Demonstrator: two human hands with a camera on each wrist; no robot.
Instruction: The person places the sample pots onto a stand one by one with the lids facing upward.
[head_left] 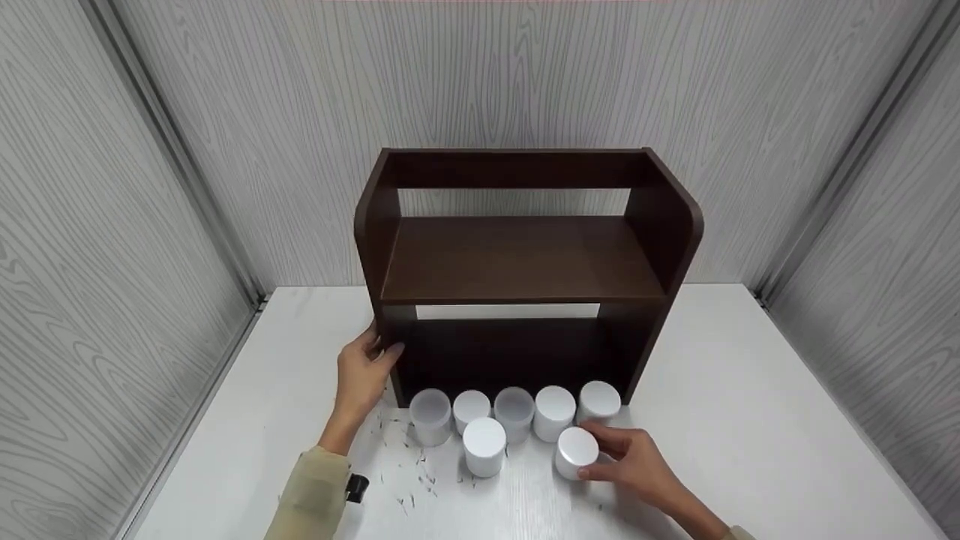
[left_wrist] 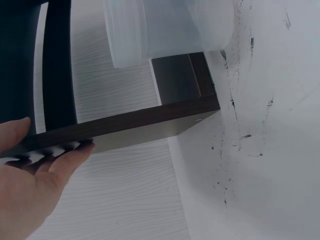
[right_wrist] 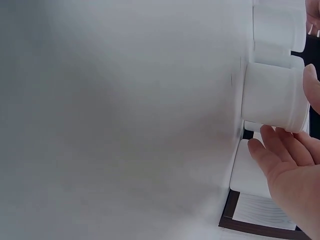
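A dark brown two-tier shelf [head_left: 525, 259] stands on the white table. My left hand [head_left: 364, 371] grips the front edge of its left side panel, thumb on the inner side and fingers on the outer side, as the left wrist view [left_wrist: 157, 122] of the panel also shows. At the right front, my right hand [head_left: 634, 465] holds a white lidded jar [head_left: 577, 450] between thumb and fingers; the jar stands upright, close to the table. Another white jar [head_left: 484, 446] stands to its left. Behind them, several white and frosted jars [head_left: 555, 412] line up along the shelf's front.
A frosted jar [head_left: 430, 420] ends the row at the left, near the left forearm. Dark scuff marks [head_left: 420, 476] spot the table in front of it. Grey wood-grain panels [head_left: 517, 82] enclose the table at the back and both sides.
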